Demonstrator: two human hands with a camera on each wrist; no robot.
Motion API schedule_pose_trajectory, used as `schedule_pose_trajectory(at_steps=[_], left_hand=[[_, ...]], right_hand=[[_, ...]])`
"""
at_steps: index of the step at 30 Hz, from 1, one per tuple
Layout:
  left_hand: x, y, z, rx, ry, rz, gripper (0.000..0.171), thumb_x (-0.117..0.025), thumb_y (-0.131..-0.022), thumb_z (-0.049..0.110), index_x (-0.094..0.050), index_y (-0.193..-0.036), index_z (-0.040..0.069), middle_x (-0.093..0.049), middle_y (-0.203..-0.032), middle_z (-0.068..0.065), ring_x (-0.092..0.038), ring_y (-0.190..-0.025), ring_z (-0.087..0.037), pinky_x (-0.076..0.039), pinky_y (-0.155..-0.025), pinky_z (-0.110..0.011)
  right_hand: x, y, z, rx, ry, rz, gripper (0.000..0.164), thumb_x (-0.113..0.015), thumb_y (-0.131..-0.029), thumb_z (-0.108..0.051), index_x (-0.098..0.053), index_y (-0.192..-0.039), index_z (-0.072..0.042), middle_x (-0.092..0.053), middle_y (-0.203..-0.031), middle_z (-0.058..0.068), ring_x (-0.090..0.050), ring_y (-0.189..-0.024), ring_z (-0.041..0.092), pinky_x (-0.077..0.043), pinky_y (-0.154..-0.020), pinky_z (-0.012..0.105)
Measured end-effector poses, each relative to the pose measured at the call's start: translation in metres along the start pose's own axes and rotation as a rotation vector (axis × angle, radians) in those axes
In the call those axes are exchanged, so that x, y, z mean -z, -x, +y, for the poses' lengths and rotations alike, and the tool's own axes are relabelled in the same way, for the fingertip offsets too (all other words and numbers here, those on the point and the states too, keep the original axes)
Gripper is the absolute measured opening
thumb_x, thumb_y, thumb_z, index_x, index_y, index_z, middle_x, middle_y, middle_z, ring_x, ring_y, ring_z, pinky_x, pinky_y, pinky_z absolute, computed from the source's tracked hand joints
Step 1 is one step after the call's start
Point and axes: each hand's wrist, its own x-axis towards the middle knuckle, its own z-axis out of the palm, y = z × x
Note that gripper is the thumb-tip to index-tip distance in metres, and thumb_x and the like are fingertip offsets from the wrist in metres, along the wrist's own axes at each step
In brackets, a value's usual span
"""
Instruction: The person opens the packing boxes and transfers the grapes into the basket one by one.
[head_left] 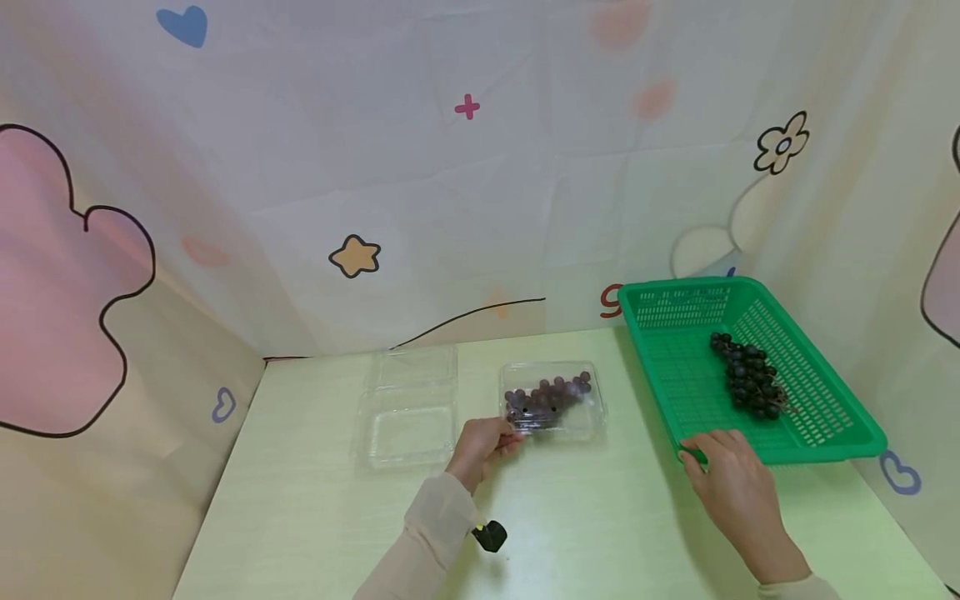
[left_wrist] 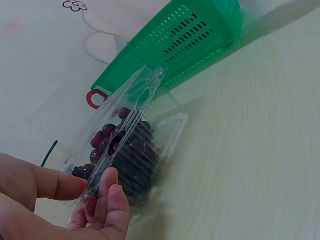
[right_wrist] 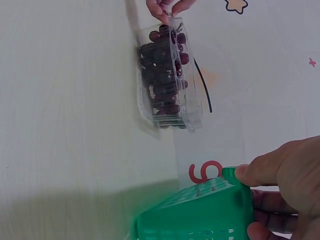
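Fingers [left_wrist: 60, 186] grip a grape box [head_left: 551, 406] and green basket [head_left: 682, 358] near a red "9" [head_left: 612, 301].

At four o'clock the right hand [right_wrist: 302, 180] grips a green basket [right_wrist: 192, 220] by the rim — at twelve, the left hand [right_wrist: 158, 9] pinches the end of a clear box [right_wrist: 192, 119], dark grapes [right_wrist: 161, 70] inside — with the pale counter [right_wrist: 65, 120] at nine.
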Motion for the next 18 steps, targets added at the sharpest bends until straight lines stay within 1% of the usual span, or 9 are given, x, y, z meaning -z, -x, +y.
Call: schedule_pose_trajectory(at_steps=[8, 13, 18], left_hand=[[0.002, 0.007, 0.0, 0.011, -0.005, -0.014, 0.015, -0.058, -0.091, -0.007, -0.067, -0.102, -0.012, -0.069, -0.085, -0.013, -0.071, -0.079, -0.018, -0.06, -0.073, -0.027], [0.004, 0.009, -0.001, 0.01, 0.012, -0.036, 0.017, -0.057, -0.09, -0.009, -0.066, -0.103, -0.014, -0.067, -0.083, -0.011, -0.071, -0.079, -0.019, -0.061, -0.078, -0.031], [0.007, 0.012, -0.003, 0.015, -0.003, -0.051, 0.017, -0.058, -0.09, -0.008, -0.066, -0.104, -0.014, -0.067, -0.084, -0.011, -0.071, -0.08, -0.02, -0.061, -0.078, -0.031]], right_hand=[[0.0, 0.0, 0.0, 0.0, -0.006, -0.01, 0.018, -0.087, -0.076, -0.001, -0.077, -0.09, -0.004, -0.071, -0.092, 0.017, -0.061, -0.089, 0.039, -0.052, -0.051, 0.049], [0.0, 0.0, 0.0, 0.013, -0.001, 0.017, 0.018, -0.087, -0.075, 0.001, -0.077, -0.09, -0.003, -0.071, -0.091, 0.016, -0.061, -0.088, 0.038, -0.053, -0.054, 0.051], [-0.001, 0.0, -0.001, 0.024, 0.002, 0.023, 0.019, -0.087, -0.075, 0.001, -0.076, -0.09, -0.002, -0.071, -0.09, 0.017, -0.061, -0.087, 0.039, -0.053, -0.058, 0.054]])
